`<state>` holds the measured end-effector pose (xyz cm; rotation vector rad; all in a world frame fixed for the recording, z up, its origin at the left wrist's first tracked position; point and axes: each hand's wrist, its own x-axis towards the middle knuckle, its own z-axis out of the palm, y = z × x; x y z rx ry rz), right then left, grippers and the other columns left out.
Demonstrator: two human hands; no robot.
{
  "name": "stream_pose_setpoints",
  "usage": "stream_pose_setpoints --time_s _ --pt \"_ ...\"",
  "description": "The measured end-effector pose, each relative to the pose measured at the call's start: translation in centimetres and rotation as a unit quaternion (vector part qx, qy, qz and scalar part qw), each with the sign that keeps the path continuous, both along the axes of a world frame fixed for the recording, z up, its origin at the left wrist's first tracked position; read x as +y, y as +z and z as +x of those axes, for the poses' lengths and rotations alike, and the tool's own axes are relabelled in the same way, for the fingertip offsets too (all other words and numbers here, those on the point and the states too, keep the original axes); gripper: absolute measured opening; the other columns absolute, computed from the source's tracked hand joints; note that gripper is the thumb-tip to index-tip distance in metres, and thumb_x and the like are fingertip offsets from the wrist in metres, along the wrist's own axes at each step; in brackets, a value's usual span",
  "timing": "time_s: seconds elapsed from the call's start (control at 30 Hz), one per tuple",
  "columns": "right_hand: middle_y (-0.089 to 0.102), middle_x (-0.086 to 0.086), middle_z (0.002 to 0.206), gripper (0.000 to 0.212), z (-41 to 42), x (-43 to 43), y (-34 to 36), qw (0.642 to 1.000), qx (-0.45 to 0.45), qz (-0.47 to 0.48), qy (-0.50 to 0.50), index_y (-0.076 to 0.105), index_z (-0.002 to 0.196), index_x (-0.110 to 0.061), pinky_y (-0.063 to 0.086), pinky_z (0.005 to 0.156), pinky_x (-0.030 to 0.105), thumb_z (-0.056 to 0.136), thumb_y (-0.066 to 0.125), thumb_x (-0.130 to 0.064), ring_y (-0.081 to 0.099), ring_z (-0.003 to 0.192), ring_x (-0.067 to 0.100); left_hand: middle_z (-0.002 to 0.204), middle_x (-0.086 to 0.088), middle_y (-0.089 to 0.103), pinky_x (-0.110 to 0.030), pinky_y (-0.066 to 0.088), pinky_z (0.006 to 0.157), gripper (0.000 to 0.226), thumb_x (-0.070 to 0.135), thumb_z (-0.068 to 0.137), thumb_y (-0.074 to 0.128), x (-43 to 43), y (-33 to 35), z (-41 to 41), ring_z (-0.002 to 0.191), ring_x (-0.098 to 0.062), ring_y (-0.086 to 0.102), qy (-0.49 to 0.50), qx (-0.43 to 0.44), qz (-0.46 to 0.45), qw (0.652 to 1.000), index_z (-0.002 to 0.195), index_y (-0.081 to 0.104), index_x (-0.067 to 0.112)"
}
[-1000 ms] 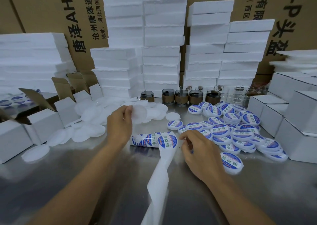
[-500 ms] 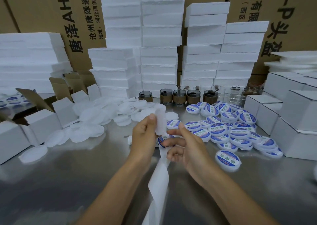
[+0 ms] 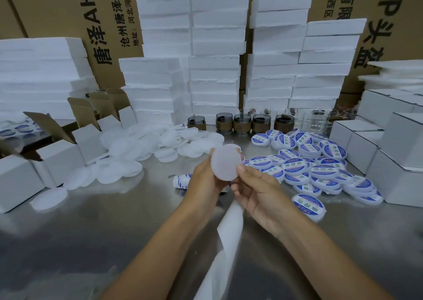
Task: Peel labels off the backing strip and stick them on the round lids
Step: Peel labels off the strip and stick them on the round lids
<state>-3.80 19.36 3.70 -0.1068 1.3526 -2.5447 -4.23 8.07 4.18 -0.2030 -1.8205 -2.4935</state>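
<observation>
Presently, the step in hand is bringing a label and a lid together. My left hand (image 3: 206,180) grasps one blank lid (image 3: 225,162) round its rim, raised above the table (image 3: 114,231) with a plain face turned to the camera. My right hand (image 3: 258,190) pinches the lid's lower right edge under the thumb, its other fingers curled beneath. Whether they also carry a peeled label I cannot tell. The backing strip (image 3: 229,228) trails from under both hands toward me, bare along its visible length. The label roll (image 3: 182,182) lies just left of the left hand, partly hidden.

Next move, in my judgement: centre a label on the lid face and press it flat from the middle outward, then set the lid among the finished ones.

Counts:
- Blank lid in hand: one.
- Strip: one; roll: one.
- Dark jars (image 3: 242,122) in a row at the back: five.
- Labelled lids (image 3: 295,166), heaped at the right: roughly thirty, since overlap prevents an exact count. One more lies apart, nearest me.
- Unlabelled lids (image 3: 128,146), heaped at the left: too overlapped to count.
</observation>
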Motion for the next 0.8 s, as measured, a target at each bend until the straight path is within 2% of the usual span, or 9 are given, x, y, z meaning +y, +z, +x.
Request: stream_pose_setpoints --time_s 0.07,0.13,0.33,0.47,0.53,0.6,0.67,0.73,0.8 --pt "0.062 0.004 0.059 0.011 0.1 -0.1 -0.1 1.0 -0.002 0.008 -0.003 0.065 0.075 -0.005 0.05 0.048 0.016 0.08 0.062 -0.014 0.058 0.048 0.008 0.095 -0.001 0.073 -0.027 0.049 0.078 0.054 0.051 0.096 0.023 -0.3 0.1 -0.2 0.086 -0.01 0.068 -0.047 -0.014 0.068 0.996 0.102 0.066 0.019" --pt "0.062 0.004 0.06 0.011 0.1 -0.3 -0.2 1.0 -0.001 0.019 -0.005 0.066 0.072 -0.007 0.05 0.048 0.016 0.079 0.063 -0.014 0.058 0.047 0.008 0.097 -0.003 0.073 -0.03 0.05 0.082 0.061 0.06 0.09 0.02 -0.4 0.3 -0.1 0.092 -0.012 0.068 -0.062 -0.015 0.09 0.994 0.106 0.063 0.019" --pt "0.061 0.003 0.06 0.014 0.1 -0.3 -0.4 0.999 0.009 0.038 -0.015 0.067 0.069 -0.008 0.05 0.049 0.017 0.081 0.065 -0.014 0.058 0.048 0.009 0.092 -0.004 0.073 -0.028 0.057 0.068 0.055 0.059 0.075 0.04 -0.6 0.4 0.0 0.089 -0.016 0.07 -0.074 -0.007 0.132 0.988 0.107 0.062 0.02" --pt "0.065 0.001 0.059 0.015 0.4 -0.5 -0.9 0.976 0.104 0.181 -0.066 0.064 0.073 -0.01 0.047 0.048 0.017 0.086 0.064 -0.019 0.058 0.048 0.009 0.078 -0.002 0.071 -0.025 0.052 0.053 0.034 0.042 0.085 0.046 -0.7 0.1 -0.1 0.074 -0.016 0.069 -0.019 0.022 0.088 0.996 0.097 0.061 0.014" --pt "0.066 -0.008 0.062 0.016 0.5 -0.3 -1.2 0.932 0.18 0.279 -0.145 0.064 0.074 -0.018 0.044 0.049 0.013 0.087 0.061 -0.027 0.058 0.052 0.003 0.073 0.0 0.07 -0.024 0.052 0.053 0.028 0.037 0.09 0.046 -0.9 0.2 -0.2 0.068 -0.015 0.068 0.011 0.018 0.07 0.997 0.091 0.061 0.014" --pt "0.064 -0.014 0.068 0.011 0.5 0.2 -1.5 0.846 0.254 0.405 -0.235 0.061 0.082 -0.026 0.042 0.056 0.012 0.088 0.057 -0.033 0.057 0.068 0.001 0.071 0.0 0.07 -0.024 0.055 0.057 0.023 0.027 0.096 0.044 -1.3 0.2 -0.4 0.066 -0.015 0.068 0.031 0.012 0.07 0.997 0.089 0.061 0.012" --pt "0.058 -0.015 0.078 0.01 0.4 0.6 -1.9 0.755 0.287 0.526 -0.268 0.056 0.099 -0.029 0.038 0.063 0.019 0.09 0.052 -0.032 0.048 0.082 0.003 0.068 0.0 0.069 -0.026 0.055 0.06 0.018 0.016 0.097 0.045 -1.5 0.2 -0.5 0.064 -0.016 0.068 0.044 0.002 0.078 0.996 0.09 0.06 0.01" --pt "0.057 -0.01 0.093 0.026 0.0 0.8 -2.3 0.712 0.288 0.592 -0.244 0.05 0.118 -0.026 0.037 0.073 0.027 0.092 0.048 -0.031 0.04 0.098 0.008 0.066 -0.001 0.068 -0.026 0.054 0.057 0.017 0.01 0.097 0.045 -1.6 0.1 -0.5 0.062 -0.017 0.065 0.061 -0.015 0.085 0.994 0.089 0.061 0.009" --pt "0.06 -0.005 0.104 0.035 -0.2 0.7 -2.5 0.698 0.282 0.622 -0.216 0.044 0.13 -0.025 0.039 0.084 0.032 0.095 0.043 -0.032 0.039 0.108 0.014 0.065 -0.003 0.066 -0.025 0.053 0.051 0.018 0.007 0.095 0.046 -1.6 -0.2 -0.7 0.06 -0.018 0.062 0.104 -0.043 0.068 0.991 0.087 0.062 0.01"
